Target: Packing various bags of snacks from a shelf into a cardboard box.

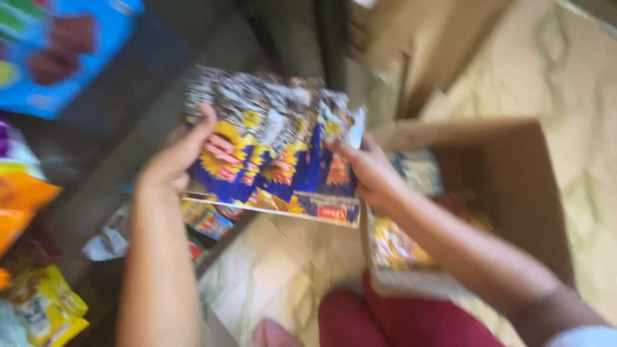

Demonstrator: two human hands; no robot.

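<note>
Pale floor below, open cardboard box point(514, 186) right; left hand point(177, 157) and right hand point(369, 173) grip snack packets point(273, 148) mid-frame, fingers closed.

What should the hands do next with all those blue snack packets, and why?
Probably carry the fanned bunch of blue snack packets, gripped by the left hand and right hand, left toward the shelf. The open cardboard box sits behind them, and other packets already lie there.

Open cardboard box point(514, 193) of snacks — blue packet point(64, 51), yellow packets point(45, 308) nearby.
</note>
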